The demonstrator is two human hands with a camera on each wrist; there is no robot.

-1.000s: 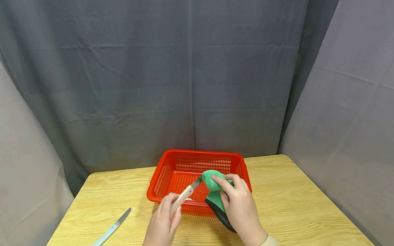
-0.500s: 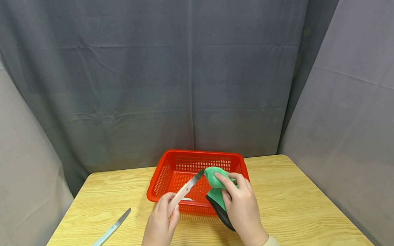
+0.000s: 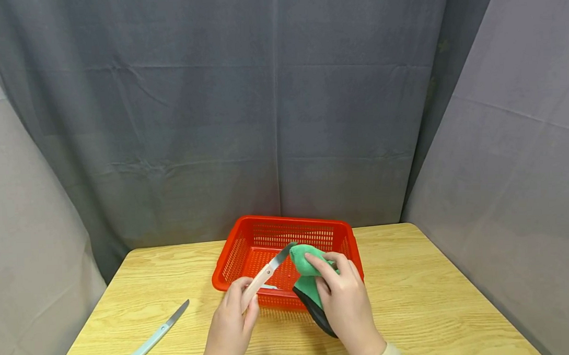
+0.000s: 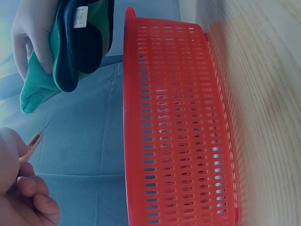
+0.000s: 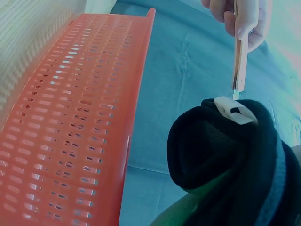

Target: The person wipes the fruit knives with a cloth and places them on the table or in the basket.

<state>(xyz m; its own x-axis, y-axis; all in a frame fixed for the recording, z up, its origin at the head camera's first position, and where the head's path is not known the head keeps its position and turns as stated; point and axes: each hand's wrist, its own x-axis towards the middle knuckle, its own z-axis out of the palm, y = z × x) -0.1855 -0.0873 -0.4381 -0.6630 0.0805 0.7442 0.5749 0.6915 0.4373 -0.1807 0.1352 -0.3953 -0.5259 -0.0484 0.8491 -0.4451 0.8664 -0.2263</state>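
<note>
My left hand [image 3: 230,320] grips the pale pink handle of a knife [image 3: 260,280], its blade slanting up and right over the basket. In my right hand [image 3: 347,295] is a bunched green cloth [image 3: 306,260] with a black edge, pinched between thumb and fingers. The cloth lies right beside the upper part of the blade, whose tip shows at its left side. Seen from the left wrist, the cloth [image 4: 42,87] hangs folded, with a white label on its dark edging. From the right wrist, the dark edging [image 5: 207,141] hides most of the blade.
A red plastic basket [image 3: 234,231] with slotted walls stands behind the hands, a light-coloured object [image 3: 269,287] inside near its front wall. To the left, a second knife [image 3: 151,341] with a pale blue handle lies on the wooden table [image 3: 434,297]. Grey curtains [image 3: 193,123] surround the table.
The blade, partly covered by the cloth a second ago, now shows up to its tip. The cloth moved slightly right, then back left. The left hand tilted the knife a little more upright.
</note>
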